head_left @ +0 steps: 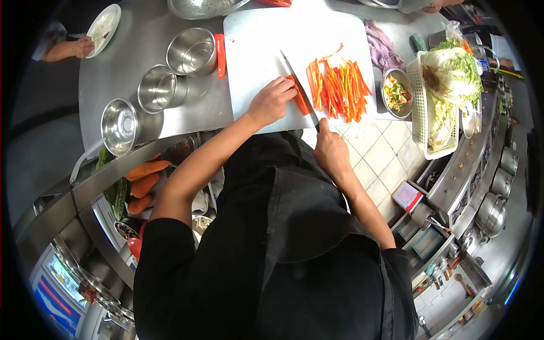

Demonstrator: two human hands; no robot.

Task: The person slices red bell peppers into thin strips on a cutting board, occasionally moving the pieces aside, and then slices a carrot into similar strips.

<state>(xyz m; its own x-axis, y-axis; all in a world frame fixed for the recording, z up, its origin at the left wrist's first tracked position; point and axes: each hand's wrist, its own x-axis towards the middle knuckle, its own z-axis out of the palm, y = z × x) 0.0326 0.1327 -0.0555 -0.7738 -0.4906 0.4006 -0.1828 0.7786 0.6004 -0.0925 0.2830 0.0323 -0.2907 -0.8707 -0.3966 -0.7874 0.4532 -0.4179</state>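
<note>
Steel tabletop (130,51) w/ white cutting board (266,39): left hand (272,101) curled, pinning carrot piece (298,100), right hand (330,148) clenched round knife (297,84); tiled kitchen floor (375,148) below.

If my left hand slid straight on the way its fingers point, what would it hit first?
Probably the steel knife blade right beside the left hand's fingertips, then the pile of orange carrot strips.

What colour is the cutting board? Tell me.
The cutting board is white; the head view shows it.

bare cutting board (260,39) upper left, 3 steel bowls (161,88) beside its left edge, carrot strips (340,85) crowding right
</note>
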